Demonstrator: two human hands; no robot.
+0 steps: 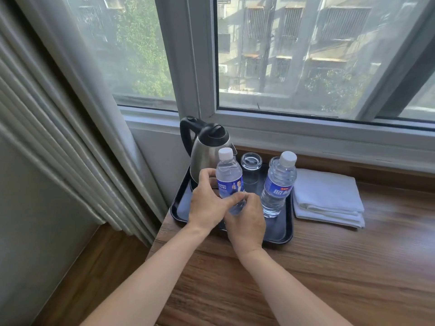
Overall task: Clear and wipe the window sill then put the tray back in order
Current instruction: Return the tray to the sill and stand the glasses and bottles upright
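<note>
A black tray (181,209) lies on the wooden window sill (306,267) at its left end. On the tray stand a steel kettle (207,149) with a black lid, two upturned glasses (251,169) and two water bottles with blue labels. My left hand (207,203) and my right hand (247,222) both grip the nearer bottle (229,172) around its lower half; it stands upright in front of the kettle. The second bottle (279,184) stands free at the tray's right side, partly hiding the second glass.
A folded white cloth (329,198) lies on the sill just right of the tray. Grey curtains (70,137) hang at the left, close to the kettle. The window frame (306,130) runs right behind the tray. Bare wood extends to the right and front.
</note>
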